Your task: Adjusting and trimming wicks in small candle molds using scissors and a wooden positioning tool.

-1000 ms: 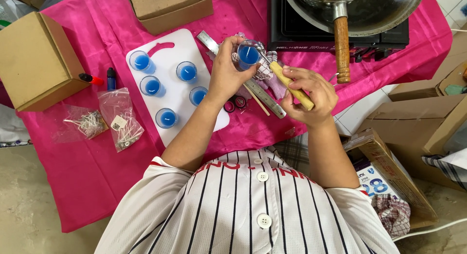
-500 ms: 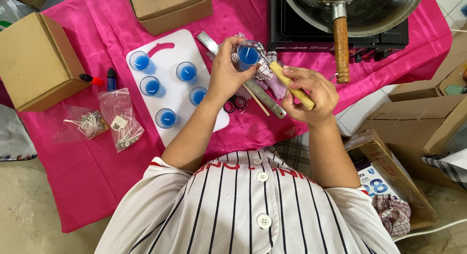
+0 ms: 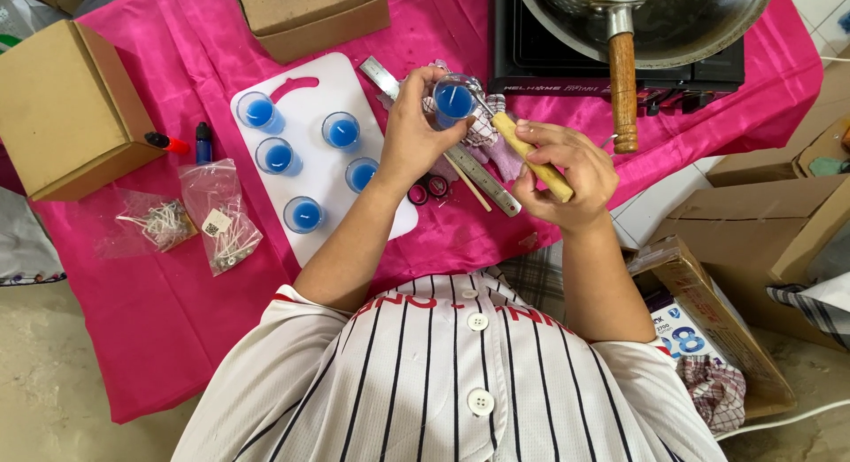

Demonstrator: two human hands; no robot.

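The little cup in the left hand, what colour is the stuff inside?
Blue, seen in the head view: the cup.

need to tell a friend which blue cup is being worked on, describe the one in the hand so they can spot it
Start at the white plastic cutting board on the pink tablecloth, where five small clear cups of blue wax stand. Just right of it, the left hand holds a sixth small clear cup of blue wax. It alone is lifted off the board, tilted, with the right hand's wooden-handled tool at its rim.
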